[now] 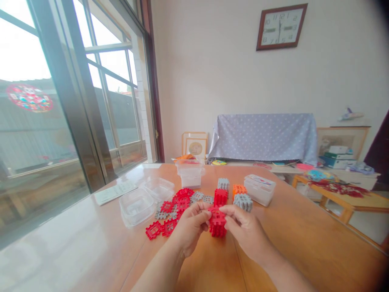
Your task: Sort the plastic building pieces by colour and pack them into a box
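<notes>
Right now we've got the red waffle-block cube (217,224) pinched btwn both hands, just above the wooden surface (304,239). Left hand (190,227) grips its left side w/ thumb and fingertips; right hand (243,227) pinches the top right edge. We'd judge best to square the tile's teeth to the slots, brace w/ the left, press evenly. Loose red tiles (165,221) lie just left.

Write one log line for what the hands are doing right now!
left hand: holds red block cube | right hand: holds same cube | loose red tiles: on table, left of cube
</notes>
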`<state>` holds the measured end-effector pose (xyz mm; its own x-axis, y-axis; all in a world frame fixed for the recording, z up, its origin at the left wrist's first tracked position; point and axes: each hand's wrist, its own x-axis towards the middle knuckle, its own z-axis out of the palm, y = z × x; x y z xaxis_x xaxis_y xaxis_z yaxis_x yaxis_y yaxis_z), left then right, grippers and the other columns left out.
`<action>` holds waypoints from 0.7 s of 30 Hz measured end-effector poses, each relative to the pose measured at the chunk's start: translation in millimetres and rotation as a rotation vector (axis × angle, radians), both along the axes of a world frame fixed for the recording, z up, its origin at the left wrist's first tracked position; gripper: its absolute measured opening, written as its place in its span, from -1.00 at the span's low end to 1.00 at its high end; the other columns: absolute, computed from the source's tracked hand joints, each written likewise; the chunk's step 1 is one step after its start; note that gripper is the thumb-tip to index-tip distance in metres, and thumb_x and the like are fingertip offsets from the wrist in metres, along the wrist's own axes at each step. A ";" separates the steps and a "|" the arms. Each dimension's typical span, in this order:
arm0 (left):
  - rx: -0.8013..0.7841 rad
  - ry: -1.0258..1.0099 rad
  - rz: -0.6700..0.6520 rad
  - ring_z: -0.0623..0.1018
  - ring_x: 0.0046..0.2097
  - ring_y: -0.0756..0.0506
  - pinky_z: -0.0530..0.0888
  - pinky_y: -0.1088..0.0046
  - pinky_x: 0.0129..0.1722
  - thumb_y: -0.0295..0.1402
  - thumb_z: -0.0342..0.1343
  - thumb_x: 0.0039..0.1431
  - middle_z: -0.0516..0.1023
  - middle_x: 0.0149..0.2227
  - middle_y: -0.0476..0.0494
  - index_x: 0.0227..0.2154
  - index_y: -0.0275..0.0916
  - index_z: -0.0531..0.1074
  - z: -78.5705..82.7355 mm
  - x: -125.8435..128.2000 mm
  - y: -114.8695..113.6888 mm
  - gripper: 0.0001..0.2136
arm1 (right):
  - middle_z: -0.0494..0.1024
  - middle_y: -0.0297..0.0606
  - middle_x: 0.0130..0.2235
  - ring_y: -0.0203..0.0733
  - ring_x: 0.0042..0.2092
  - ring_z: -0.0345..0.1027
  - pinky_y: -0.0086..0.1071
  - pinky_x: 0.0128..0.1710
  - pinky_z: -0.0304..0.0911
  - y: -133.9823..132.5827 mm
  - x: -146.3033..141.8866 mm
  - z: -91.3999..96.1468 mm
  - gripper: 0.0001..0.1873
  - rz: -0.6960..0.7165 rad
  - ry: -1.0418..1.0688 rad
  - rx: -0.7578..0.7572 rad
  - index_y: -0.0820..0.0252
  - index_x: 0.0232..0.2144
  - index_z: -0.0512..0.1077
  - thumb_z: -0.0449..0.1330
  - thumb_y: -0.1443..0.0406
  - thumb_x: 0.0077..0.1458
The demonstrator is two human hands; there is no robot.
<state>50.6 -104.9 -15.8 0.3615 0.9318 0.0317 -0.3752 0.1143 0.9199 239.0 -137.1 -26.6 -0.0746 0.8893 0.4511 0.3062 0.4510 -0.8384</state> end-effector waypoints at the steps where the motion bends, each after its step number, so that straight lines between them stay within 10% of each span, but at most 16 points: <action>1: 0.011 0.003 0.021 0.38 -0.42 0.07 0.27 0.52 -0.38 -0.37 0.31 0.03 0.46 -0.38 -0.04 -0.24 -0.28 0.46 -0.3 -0.3 0.6 -0.76 | 0.60 -0.23 -0.11 -0.16 -0.15 0.49 -0.30 -0.12 0.40 1.1 0.6 -1.9 -0.68 -0.019 0.006 -0.008 0.07 0.02 0.46 0.12 0.23 0.24; 21: 0.037 0.036 0.022 0.38 -0.41 0.06 0.27 0.51 -0.36 -0.32 0.37 -0.03 0.46 -0.41 -0.01 -0.24 -0.27 0.44 0.4 -2.3 0.9 -0.69 | 0.40 -0.23 0.12 -0.10 0.00 0.39 -0.22 0.04 0.34 7.9 12.0 -5.3 -0.46 -0.083 -0.318 0.095 -0.04 0.13 0.37 0.28 0.20 0.07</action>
<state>48.3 -103.9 -15.3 0.3421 0.9381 0.0532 -0.3438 0.0723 0.9363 251.0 -129.2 -32.0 -0.1538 0.8534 0.4980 0.5844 0.4850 -0.6506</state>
